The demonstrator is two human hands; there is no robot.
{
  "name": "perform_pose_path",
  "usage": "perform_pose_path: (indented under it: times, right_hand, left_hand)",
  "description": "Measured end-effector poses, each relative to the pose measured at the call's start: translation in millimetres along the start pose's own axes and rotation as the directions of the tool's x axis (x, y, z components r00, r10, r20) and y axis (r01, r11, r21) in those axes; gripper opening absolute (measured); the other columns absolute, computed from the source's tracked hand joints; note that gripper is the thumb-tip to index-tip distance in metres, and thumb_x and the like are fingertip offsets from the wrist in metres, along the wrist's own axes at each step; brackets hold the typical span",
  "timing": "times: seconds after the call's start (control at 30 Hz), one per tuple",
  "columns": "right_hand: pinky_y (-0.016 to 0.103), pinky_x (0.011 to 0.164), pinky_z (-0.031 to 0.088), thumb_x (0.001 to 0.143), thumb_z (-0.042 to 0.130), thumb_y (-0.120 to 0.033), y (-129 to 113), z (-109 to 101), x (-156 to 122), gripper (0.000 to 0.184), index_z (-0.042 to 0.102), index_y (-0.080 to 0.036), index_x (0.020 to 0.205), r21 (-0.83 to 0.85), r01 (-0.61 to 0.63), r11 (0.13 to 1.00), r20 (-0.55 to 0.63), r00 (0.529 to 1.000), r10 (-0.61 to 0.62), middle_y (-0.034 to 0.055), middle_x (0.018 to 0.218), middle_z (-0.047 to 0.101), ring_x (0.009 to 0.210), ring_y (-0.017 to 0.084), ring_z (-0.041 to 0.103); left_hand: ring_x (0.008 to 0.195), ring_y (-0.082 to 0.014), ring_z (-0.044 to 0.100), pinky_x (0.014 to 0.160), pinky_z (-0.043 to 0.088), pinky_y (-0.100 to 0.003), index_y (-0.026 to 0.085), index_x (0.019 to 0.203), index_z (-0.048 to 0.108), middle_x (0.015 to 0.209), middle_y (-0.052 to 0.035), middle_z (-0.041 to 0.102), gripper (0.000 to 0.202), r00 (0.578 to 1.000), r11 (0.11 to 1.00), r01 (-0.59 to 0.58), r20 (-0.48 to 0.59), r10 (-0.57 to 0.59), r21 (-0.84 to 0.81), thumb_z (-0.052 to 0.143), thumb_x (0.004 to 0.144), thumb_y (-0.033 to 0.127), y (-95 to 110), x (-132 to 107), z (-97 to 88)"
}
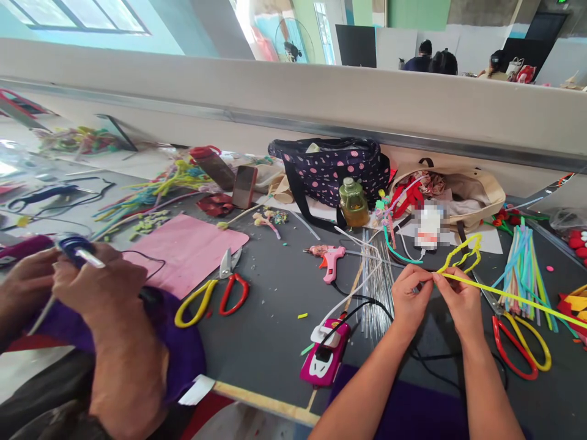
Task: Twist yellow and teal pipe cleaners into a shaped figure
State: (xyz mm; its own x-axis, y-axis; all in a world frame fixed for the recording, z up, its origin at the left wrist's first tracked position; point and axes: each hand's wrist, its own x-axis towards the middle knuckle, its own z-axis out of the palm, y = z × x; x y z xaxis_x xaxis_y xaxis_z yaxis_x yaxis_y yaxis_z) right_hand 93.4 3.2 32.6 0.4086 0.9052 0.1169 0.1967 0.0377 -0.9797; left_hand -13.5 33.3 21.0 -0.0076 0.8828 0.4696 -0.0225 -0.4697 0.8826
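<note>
My left hand [409, 294] and my right hand [462, 300] meet over the dark grey table [275, 305], fingertips pinched together. Both are closed on a yellow pipe cleaner [463, 253]. It is bent into loops just beyond my fingers, and a long straight tail runs off to the right past my right hand. A bundle of thin silvery wires [375, 284] lies just left of my left hand. A pink phone [323, 357] with a black cable lies nearer, to the left of my left forearm.
A co-worker's hands [94, 284] at the left hold a blue tool over purple cloth. Also on the table: a pink glue gun [328, 258], red-and-yellow scissors [211, 294], a second pair [523, 343], coloured pipe cleaners [523, 275], a bottle [353, 203], a spotted bag [334, 168] and a pink sheet [183, 250].
</note>
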Motion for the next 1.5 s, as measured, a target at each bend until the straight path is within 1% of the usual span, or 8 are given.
perform_pose_path:
  times: [0.3,0.6,0.7,0.83,0.97,1.07,1.27,1.5]
  right_hand:
    - [0.025,0.06,0.047,0.082,0.062,-0.044,-1.5,-0.8,-2.1,0.025,0.062,-0.02,0.086,-0.083,0.075,0.994,0.026,0.997,-0.073,0.0032,0.081,0.064,0.068,0.016,0.058]
    - [0.027,0.063,0.048,0.086,0.055,-0.038,10.3,-1.8,0.9,0.019,0.062,-0.021,0.083,-0.276,0.211,0.938,-0.012,0.975,-0.223,0.0024,0.078,0.064,0.069,0.016,0.059]
    - [0.029,0.067,0.048,0.087,0.053,-0.035,10.6,-3.9,2.6,0.018,0.062,-0.021,0.084,-0.341,0.263,0.902,0.015,0.961,-0.275,0.0033,0.081,0.065,0.072,0.018,0.06]
    - [0.031,0.072,0.048,0.091,0.049,-0.036,9.8,-7.6,5.0,0.02,0.063,-0.022,0.086,-0.401,0.318,0.859,0.075,0.946,-0.315,0.0047,0.086,0.066,0.079,0.019,0.061]
    - [0.032,0.077,0.048,0.093,0.047,-0.035,9.5,-12.2,7.9,0.021,0.062,-0.022,0.086,-0.437,0.358,0.826,0.122,0.933,-0.34,0.0054,0.088,0.066,0.083,0.02,0.062]
    - [0.033,0.078,0.048,0.092,0.047,-0.034,10.2,-17.5,9.6,0.021,0.063,-0.022,0.087,-0.444,0.365,0.818,0.153,0.931,-0.332,0.0058,0.09,0.067,0.085,0.021,0.062]
    - [0.031,0.076,0.048,0.091,0.047,-0.033,12.0,-25.6,10.6,0.021,0.064,-0.022,0.092,-0.439,0.285,0.852,0.229,0.952,-0.201,0.0049,0.089,0.069,0.083,0.021,0.064]
    - [0.031,0.075,0.049,0.09,0.049,-0.035,11.1,-25.8,10.5,0.024,0.068,-0.021,0.091,-0.422,0.274,0.864,0.249,0.952,-0.181,0.0056,0.089,0.071,0.081,0.021,0.065]
  left_hand:
    - [0.064,-0.0113,0.058,0.059,0.046,-0.022,0.018,0.075,0.072,0.07,-0.0011,0.062,0.008,0.998,0.998,0.055,0.002,-0.055,-0.028,0.066,0.079,0.016,-0.6,-0.5,0.5]
    - [0.064,-0.0125,0.057,0.059,0.045,-0.023,0.017,0.072,0.072,0.069,-0.0022,0.063,0.007,0.981,0.978,0.196,0.017,-0.196,-0.064,0.068,0.076,0.021,-0.3,0.5,2.1]
    - [0.064,-0.0131,0.058,0.059,0.046,-0.023,0.016,0.072,0.072,0.07,-0.0033,0.064,0.009,0.949,0.938,0.314,0.049,-0.31,-0.144,0.07,0.074,0.024,-5.1,0.5,2.6]
    - [0.06,-0.0116,0.057,0.056,0.047,-0.023,0.015,0.073,0.071,0.07,-0.003,0.066,0.015,0.876,0.835,0.481,0.124,-0.465,-0.267,0.075,0.069,0.028,-10.4,0.8,3.6]
    - [0.064,-0.0133,0.06,0.06,0.051,-0.024,0.014,0.078,0.073,0.076,-0.0054,0.07,0.023,0.831,0.768,0.556,0.189,-0.524,-0.318,0.078,0.066,0.032,-11.1,2.1,3.7]
    - [0.068,-0.0147,0.062,0.06,0.052,-0.025,0.014,0.085,0.075,0.081,-0.007,0.071,0.028,0.829,0.769,0.559,0.23,-0.51,-0.311,0.08,0.065,0.033,-11.8,2.4,3.3]
    - [0.062,-0.0124,0.059,0.053,0.048,-0.021,0.014,0.083,0.076,0.076,-0.0061,0.071,0.027,0.821,0.789,0.563,0.276,-0.499,-0.248,0.079,0.066,0.035,-16.9,2.9,1.5]
    - [0.059,-0.0129,0.058,0.051,0.048,-0.022,0.015,0.084,0.076,0.075,-0.0061,0.071,0.029,0.812,0.797,0.566,0.311,-0.494,-0.211,0.079,0.066,0.037,-22.1,5.1,-2.5]
